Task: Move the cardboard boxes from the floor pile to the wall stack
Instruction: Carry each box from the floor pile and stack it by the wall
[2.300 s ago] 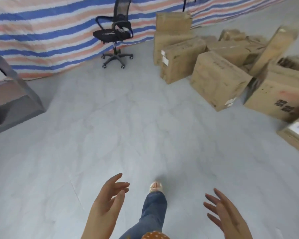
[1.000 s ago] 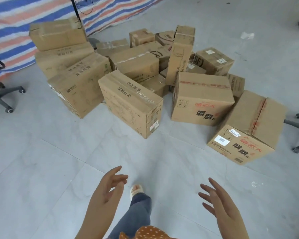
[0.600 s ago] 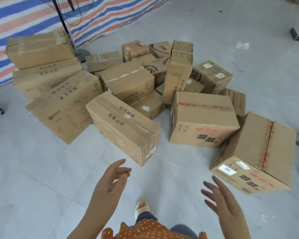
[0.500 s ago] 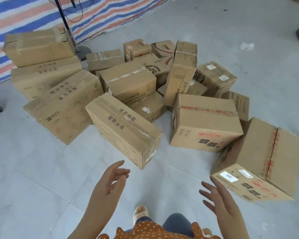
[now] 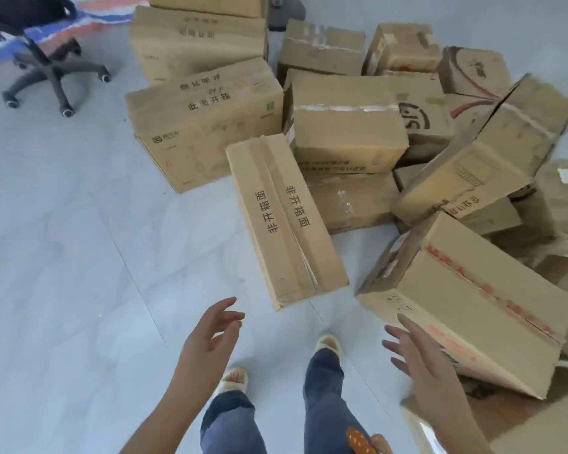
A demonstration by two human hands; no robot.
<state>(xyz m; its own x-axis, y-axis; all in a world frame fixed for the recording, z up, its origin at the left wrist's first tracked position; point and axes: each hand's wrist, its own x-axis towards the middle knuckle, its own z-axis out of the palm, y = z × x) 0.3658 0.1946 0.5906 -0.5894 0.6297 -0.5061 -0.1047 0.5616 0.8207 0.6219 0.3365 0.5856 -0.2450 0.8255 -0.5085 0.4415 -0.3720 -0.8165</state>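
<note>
1. Standing at the near edge of the floor pile point(image 5: 391, 158), feet planted on the grey floor point(image 5: 63, 290) just short of the boxes; probably the start of a pick, with nothing lifted yet.
2. Left hand point(image 5: 210, 335) held out in front, fingers point(image 5: 227, 304) spread wide and relaxed, holding nothing, near the low corner of the long box point(image 5: 286, 221) but apart from it.
3. Right hand point(image 5: 420, 358) likewise open, fingers loose and empty, hovering just beside the near face of the red-taped box point(image 5: 466, 303); contact not evident, though hard to tell at the blurred edge.
4. Both palms turned inward and set apart, likely to take one carton by two opposite sides, since these look too broad for a one-handed hold.
5. Long box tilted, far end propped against the cartons behind, near corner down on the floor; hence easy to get fingers under.
6. Red-taped box also leaning, one edge raised on neighbours, so likely to shift if a supporting carton goes first.
7. Remaining cartons jumbled behind, several resting on each other; best taken from the outer edge inward.
8. Office chair point(image 5: 46, 70) at upper left, well apart from the pile.
9. Wall stack not in view here.
</note>
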